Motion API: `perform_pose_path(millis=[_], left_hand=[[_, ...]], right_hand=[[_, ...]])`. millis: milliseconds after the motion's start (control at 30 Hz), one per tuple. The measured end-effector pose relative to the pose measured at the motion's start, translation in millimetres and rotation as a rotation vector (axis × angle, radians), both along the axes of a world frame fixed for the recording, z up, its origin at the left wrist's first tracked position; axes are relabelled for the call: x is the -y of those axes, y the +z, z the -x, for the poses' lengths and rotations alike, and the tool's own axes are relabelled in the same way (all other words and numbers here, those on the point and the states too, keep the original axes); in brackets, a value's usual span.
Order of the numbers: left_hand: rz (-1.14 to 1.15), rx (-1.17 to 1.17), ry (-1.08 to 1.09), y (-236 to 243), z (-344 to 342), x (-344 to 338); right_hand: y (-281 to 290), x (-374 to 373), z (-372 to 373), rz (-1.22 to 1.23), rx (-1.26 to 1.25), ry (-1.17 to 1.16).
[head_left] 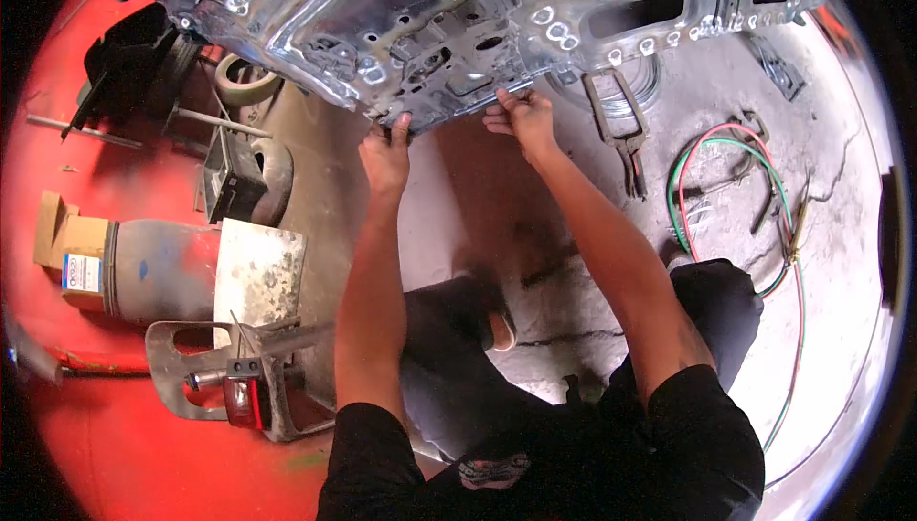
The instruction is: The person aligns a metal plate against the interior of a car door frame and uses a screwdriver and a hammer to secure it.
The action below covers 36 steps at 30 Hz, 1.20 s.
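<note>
A large bare-metal car body panel (325, 34) with holes, ridges and spot-weld marks spans the top of the view. At its near lower edge, a smaller grey metal plate (435, 106) with cut-outs lies against it; I cannot tell whether the two are joined. My left hand (386, 156) grips the plate's left corner, thumb on the near face and fingers partly hidden behind the edge. Farther right, my right hand (525, 120) pinches the same edge between thumb and fingers. Both arms reach forward and up.
On the right floor lie a clamp (616, 120), coiled wire (650, 91) and red and green hoses (680, 177) with a torch. To my left are a grinder-like red tool (244, 397) on a metal frame, a cylinder (162, 268), a cardboard box (86, 234) and tape (234, 91).
</note>
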State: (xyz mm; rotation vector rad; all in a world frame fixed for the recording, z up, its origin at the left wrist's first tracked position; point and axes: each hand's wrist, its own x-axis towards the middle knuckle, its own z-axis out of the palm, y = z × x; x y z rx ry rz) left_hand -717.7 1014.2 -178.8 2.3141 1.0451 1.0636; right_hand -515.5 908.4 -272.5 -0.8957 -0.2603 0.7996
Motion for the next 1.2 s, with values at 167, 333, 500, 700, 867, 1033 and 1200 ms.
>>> perform_pose_path(millis=[167,333,500,700,867,1033,1200], left_hand=[[-0.017,0.037,-0.005,-3.7,-2.7,-0.9],[0.049,0.027,0.032,-8.5,-3.3,-3.8],[0.074,0.055,0.046,-10.0,-2.0,-4.8],[0.084,0.026,0.064,-14.7,3.4,-11.1],[-0.065,0.027,0.055,-18.8,5.1,-18.3],[0.054,0.098,0.034,-17.3,4.8,-11.5],[-0.023,0.049,0.062,-9.6,14.4,-3.7]], right_hand=[[-13.7,-6.4,-5.0,0.025,0.114,-0.011],[-15.8,-5.7,-3.9,-0.033,0.064,0.002],[-10.2,-1.3,0.1,-0.073,0.061,0.005],[-5.4,-1.2,2.9,-0.050,0.037,0.007],[-4.6,-0.5,3.6,-0.055,0.036,0.004],[3.6,3.6,5.7,-0.034,0.046,0.010],[7.3,6.2,18.1,-0.069,-0.025,0.066]])
